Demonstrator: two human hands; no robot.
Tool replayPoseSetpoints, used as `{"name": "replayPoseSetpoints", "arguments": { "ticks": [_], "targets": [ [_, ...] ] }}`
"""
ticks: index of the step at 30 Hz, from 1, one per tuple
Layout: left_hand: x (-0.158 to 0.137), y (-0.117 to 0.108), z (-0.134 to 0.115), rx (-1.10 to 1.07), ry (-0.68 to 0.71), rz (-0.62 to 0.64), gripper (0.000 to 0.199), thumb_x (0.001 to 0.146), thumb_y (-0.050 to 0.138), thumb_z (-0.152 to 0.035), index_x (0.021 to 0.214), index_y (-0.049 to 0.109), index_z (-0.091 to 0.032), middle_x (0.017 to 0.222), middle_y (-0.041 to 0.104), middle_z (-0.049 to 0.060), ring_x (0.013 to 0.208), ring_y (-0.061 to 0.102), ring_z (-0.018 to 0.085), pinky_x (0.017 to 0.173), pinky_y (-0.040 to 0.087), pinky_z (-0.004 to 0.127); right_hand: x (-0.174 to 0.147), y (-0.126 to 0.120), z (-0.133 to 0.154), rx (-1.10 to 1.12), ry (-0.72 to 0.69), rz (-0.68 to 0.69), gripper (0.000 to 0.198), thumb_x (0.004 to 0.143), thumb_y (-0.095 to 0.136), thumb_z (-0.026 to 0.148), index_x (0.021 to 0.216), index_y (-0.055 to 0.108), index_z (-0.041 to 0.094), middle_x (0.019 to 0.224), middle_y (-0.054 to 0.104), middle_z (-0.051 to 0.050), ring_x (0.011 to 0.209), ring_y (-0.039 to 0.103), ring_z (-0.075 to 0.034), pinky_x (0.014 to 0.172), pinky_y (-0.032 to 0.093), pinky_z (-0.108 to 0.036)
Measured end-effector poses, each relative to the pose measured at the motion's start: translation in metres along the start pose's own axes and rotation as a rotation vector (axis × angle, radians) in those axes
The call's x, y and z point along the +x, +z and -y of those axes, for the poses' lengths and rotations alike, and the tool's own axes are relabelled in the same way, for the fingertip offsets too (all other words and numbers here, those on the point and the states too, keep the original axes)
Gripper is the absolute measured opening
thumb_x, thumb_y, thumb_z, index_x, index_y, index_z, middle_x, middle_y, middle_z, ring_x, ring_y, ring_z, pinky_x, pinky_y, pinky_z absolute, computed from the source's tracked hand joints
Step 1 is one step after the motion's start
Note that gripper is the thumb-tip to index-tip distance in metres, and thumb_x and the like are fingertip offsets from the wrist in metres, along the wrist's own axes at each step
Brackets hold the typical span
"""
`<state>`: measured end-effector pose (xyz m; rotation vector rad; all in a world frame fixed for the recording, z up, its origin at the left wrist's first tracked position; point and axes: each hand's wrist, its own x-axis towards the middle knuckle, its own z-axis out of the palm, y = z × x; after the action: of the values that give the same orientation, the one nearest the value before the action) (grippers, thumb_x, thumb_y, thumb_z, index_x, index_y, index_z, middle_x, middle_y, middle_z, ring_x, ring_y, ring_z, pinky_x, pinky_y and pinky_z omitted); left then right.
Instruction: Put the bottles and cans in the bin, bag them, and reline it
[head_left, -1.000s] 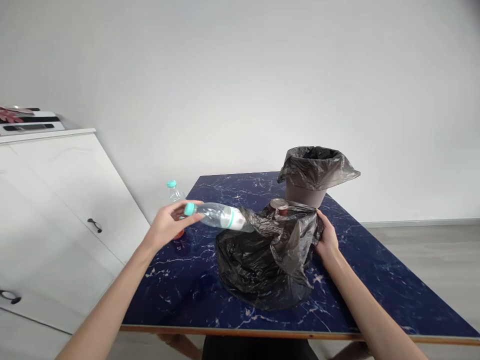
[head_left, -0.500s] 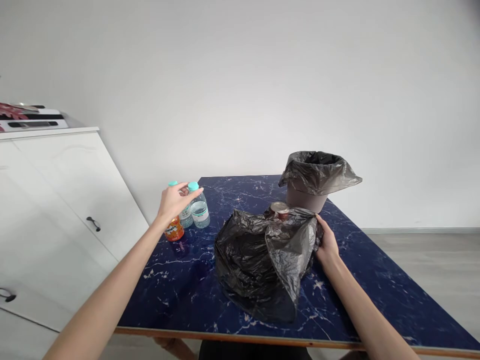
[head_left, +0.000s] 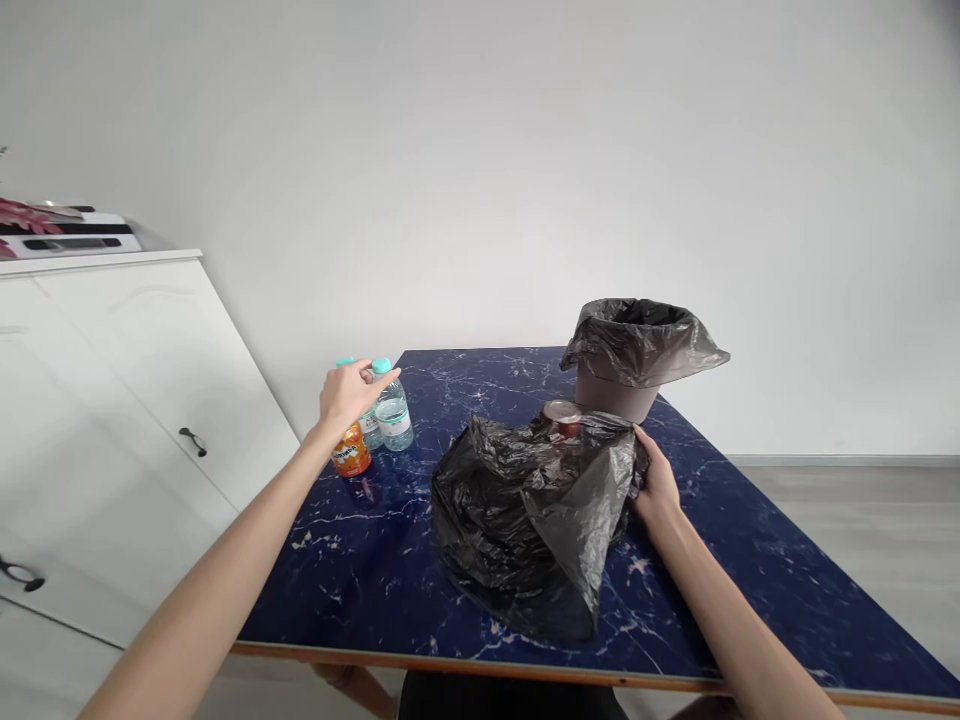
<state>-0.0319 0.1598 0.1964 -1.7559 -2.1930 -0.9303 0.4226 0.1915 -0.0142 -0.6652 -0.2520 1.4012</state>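
Beside two clear bottles with turquoise caps, my left hand [head_left: 346, 396] has its thumb and fingers apart. The thumb touches or overlaps the nearer bottle [head_left: 394, 424] just below its cap; I cannot tell which. The other bottle [head_left: 370, 428] is partly covered by the hand. Below my wrist stands an orange drink can [head_left: 352, 455], its upper part hidden. My right hand [head_left: 657, 482] grips the edge of a crumpled black plastic bag [head_left: 510, 530] lying on the table. A reddish can with a silver top [head_left: 562, 414] shows at the bag's far edge.
A grey-brown bin [head_left: 615, 397] lined with a black bag [head_left: 645, 345] stands at the back right of the blue marbled table [head_left: 480, 375]. A white cabinet [head_left: 120, 400] is at the left, and a white wall [head_left: 480, 180] lies behind.
The nearer bottle and my left hand have shifted slightly left, closer to the orange can. My right hand keeps its hold on the bag, whose near fold has moved a little.
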Motion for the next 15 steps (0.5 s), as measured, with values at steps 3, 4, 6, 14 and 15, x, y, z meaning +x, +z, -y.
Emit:
{"name": "replayPoseSetpoints", "arguments": {
  "ticks": [3,4,6,14,15],
  "targets": [
    [0.001,0.001,-0.001,0.038,-0.01,0.005,0.046,0.086,0.067,-0.07,0.08,0.067,-0.025,0.085,0.075,0.005,0.085,0.068,0.028,0.062,0.036,0.033,0.0,0.001,0.001,0.002,0.007,-0.013,0.017,0.085,0.079,0.023,0.101,0.078,0.023,0.089,0.084,0.002,0.07,0.08,-0.02,0.072,0.07,-0.031],
    [0.001,0.001,-0.001,0.047,-0.011,0.006,0.045,0.087,0.067,-0.069,0.085,0.07,-0.025,0.088,0.077,0.005,0.087,0.069,0.029,0.063,0.038,0.033,0.0,0.001,0.002,0.001,0.011,-0.014,0.016,0.085,0.078,0.023,0.101,0.078,0.023,0.09,0.085,0.001,0.071,0.08,-0.02,0.072,0.07,-0.032],
    [0.001,0.001,-0.001,0.065,-0.011,0.008,0.045,0.088,0.067,-0.067,0.102,0.073,-0.025,0.093,0.079,0.006,0.094,0.071,0.031,0.065,0.042,0.033,-0.002,0.002,0.002,-0.001,0.018,-0.014,0.016,0.085,0.078,0.023,0.102,0.079,0.022,0.091,0.085,0.0,0.072,0.081,-0.021,0.073,0.071,-0.033],
    [-0.003,-0.011,-0.008,0.123,0.025,0.001,0.059,0.09,0.069,-0.066,0.131,0.065,-0.024,0.09,0.08,0.005,0.1,0.073,0.034,0.07,0.047,0.034,-0.004,0.004,0.001,0.003,0.003,-0.007,0.016,0.083,0.078,0.023,0.099,0.079,0.021,0.086,0.084,0.001,0.067,0.08,-0.019,0.072,0.07,-0.03],
    [-0.006,-0.013,-0.01,0.124,0.032,-0.031,0.063,0.091,0.069,-0.065,0.137,0.061,-0.023,0.085,0.078,0.004,0.096,0.074,0.034,0.07,0.047,0.034,-0.004,0.004,0.0,0.001,-0.002,-0.001,0.016,0.083,0.078,0.023,0.098,0.079,0.021,0.086,0.084,0.001,0.067,0.08,-0.019,0.071,0.07,-0.03]
  ]
}}
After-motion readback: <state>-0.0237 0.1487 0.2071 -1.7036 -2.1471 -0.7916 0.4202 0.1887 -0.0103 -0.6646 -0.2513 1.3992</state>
